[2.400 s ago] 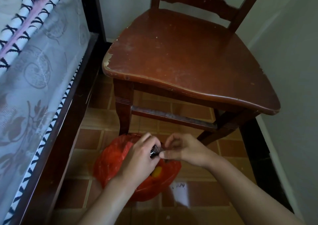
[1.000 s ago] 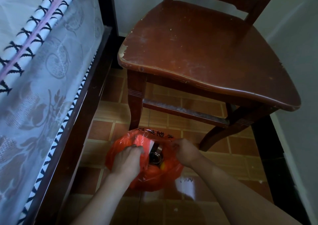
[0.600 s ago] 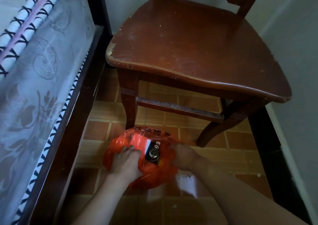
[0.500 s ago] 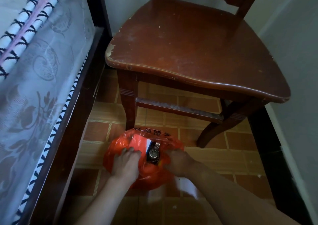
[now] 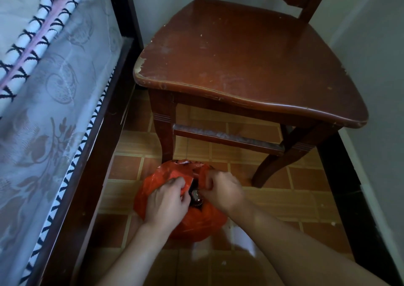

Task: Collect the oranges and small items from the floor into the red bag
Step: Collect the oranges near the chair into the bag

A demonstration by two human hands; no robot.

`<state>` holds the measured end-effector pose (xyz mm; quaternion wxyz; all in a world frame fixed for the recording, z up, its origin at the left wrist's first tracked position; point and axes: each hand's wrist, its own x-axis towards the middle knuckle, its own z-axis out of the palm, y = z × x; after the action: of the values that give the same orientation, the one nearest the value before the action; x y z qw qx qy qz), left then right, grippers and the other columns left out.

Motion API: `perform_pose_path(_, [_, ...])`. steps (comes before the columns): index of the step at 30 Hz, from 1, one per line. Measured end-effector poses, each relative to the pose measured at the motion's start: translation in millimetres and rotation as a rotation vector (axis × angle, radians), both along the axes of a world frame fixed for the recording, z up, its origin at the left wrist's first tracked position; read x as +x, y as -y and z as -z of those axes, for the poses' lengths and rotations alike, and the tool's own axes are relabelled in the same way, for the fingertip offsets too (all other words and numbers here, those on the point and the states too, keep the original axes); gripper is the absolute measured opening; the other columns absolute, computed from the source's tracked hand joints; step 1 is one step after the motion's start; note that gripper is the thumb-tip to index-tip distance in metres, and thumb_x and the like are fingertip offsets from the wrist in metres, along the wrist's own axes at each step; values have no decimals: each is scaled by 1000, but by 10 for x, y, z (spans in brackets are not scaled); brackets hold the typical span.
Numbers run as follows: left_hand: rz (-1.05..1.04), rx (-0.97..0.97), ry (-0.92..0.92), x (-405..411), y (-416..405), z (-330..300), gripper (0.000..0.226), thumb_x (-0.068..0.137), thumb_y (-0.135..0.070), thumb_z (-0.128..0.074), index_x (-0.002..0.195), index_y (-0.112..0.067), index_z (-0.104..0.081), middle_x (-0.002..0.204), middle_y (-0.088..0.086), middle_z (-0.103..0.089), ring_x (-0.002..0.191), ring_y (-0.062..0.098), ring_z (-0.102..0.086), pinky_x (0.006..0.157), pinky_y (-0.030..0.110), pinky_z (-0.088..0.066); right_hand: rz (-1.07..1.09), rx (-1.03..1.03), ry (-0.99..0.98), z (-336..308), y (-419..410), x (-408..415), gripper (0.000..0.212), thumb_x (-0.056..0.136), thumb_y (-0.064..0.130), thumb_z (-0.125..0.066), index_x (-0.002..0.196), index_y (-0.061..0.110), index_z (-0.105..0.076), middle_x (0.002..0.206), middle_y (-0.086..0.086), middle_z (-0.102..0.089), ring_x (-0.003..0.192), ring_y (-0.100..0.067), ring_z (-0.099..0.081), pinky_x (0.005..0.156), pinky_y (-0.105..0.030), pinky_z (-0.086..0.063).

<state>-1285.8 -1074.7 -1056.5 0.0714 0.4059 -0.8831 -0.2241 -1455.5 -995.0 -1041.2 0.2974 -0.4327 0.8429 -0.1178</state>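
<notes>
Looks like the packing step's basically wrapping up: red bag (image 5: pixel 196 222) sits on the tiles by the chair (image 5: pixel 251 67) leg, left hand (image 5: pixel 167 200) and right hand (image 5: pixel 223 190) each gripping the plastic mouth, a wristwatch (image 5: pixel 196 196) showing inside, so next probably closing it.

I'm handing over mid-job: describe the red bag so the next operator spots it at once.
Find the brown wooden chair beside the bed. On the tiled floor by its front left leg sits the red bag, gripped at the mouth by the left hand and right hand. It is the only bright, crinkled plastic thing there.
</notes>
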Motion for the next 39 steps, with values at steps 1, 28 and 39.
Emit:
perform_pose_path(1, [-4, -19, -33, -9, 2, -34, 8, 96, -32, -69, 96, -26, -64, 82, -13, -64, 64, 7, -63, 52, 19, -47, 9, -57, -7, -9, 1, 0, 32, 84, 26, -75, 70, 29, -47, 69, 8, -57, 62, -8, -54, 55, -22, -38])
perform_pose_path(28, [15, -19, -84, -31, -52, -90, 18, 88, -25, -77, 103, -22, -69, 89, -9, -67, 70, 15, -67, 55, 21, -39, -217, 330, -48, 72, -226, 139, 27, 92, 37, -67, 114, 22, -70, 118, -7, -70, 117, -28, -65, 107, -38, -43])
perform_pose_path(39, [2, -106, -337, -70, 58, -468, 7, 92, -23, -73, 99, -21, -70, 96, -14, -63, 72, 8, -64, 55, 29, -57, 7, -306, -147, -594, 10, 83, 12, 86, 34, -67, 82, 26, -59, 88, 12, -53, 76, -9, -56, 63, -26, -44])
